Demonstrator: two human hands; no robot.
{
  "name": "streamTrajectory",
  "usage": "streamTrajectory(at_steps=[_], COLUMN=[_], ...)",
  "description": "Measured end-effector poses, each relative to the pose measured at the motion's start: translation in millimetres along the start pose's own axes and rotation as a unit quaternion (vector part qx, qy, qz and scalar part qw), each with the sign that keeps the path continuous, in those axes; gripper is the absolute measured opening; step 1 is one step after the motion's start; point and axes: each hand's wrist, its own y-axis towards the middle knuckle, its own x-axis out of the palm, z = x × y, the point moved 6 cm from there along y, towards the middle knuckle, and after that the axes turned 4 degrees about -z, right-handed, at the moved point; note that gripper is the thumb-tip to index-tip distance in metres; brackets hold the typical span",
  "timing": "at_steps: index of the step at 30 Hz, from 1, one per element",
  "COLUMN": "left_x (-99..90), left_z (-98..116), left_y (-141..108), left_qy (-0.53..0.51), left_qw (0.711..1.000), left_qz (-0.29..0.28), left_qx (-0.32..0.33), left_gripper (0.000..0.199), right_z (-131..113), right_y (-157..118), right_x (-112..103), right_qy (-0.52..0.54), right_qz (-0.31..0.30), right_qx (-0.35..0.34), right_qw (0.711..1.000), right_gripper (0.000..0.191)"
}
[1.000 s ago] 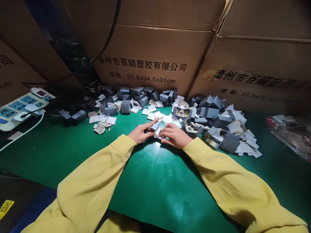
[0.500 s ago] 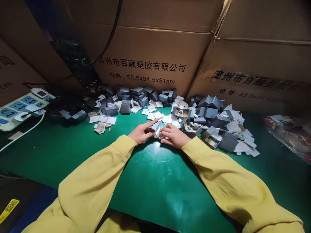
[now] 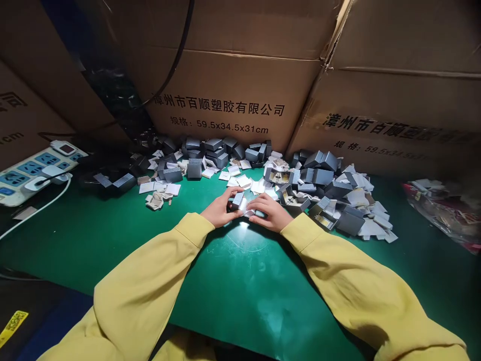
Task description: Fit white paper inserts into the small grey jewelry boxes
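In the middle of the head view, a small dark grey box [image 3: 237,200] stands open between my two hands, with white lining or card [image 3: 244,206] showing inside. My left hand [image 3: 221,209] is closed on its left side, thumb at the near edge and fingers behind. On the other side, my right hand [image 3: 271,212] curls its fingers over the white part and the right half of the box. The fingers hide much of that half. Just beyond the hands lie loose white card pieces [image 3: 240,181].
Grey boxes [image 3: 194,169] and white card scraps are heaped along the back of the green table [image 3: 233,281]. More open boxes [image 3: 293,199] lie at right, near a clear plastic bag [image 3: 443,210]. A power strip [image 3: 26,173] sits left; large cartons [image 3: 229,75] stand behind.
My left index finger has drawn back from its stretched pose and now bends around the box. The box sits more upright, and more of its white inside shows. The view has shifted slightly.
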Motion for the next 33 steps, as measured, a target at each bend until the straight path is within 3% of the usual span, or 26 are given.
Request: streamTrajectory(at_steps=[4,9,17,23,33], left_x=[0.5,-0.2,-1.5,-1.4,-0.4], left_z=[-0.3,-1.2,-10.0,-11.4,-12.0], left_y=[0.2,1.6,4.2,4.4,5.3], left_qy=[-0.006,-0.036,-0.096,-0.102,-0.088], left_qw=[1.000,0.999,0.995,0.994,0.996], left_qz=[0.010,0.009,0.000,-0.004,-0.022], left_qx=[0.001,-0.012,-0.030,-0.033,-0.025], left_gripper=[0.058,0.057,0.065,0.065,0.067], right_z=[1.0,5.6,0.8,-1.4,-1.1], right_y=[1.3,4.6,8.1,11.4,18.2], right_x=[-8.4,5.8,0.7,-3.2,3.2], right_qy=[0.000,0.028,0.038,0.026,-0.067], right_qz=[0.089,0.096,0.094,0.063,-0.055], right_qx=[0.068,0.137,0.137,0.100,0.021], right_qw=[0.994,0.986,0.985,0.993,0.996], right_gripper=[0.030,0.029,0.025,0.020,0.012])
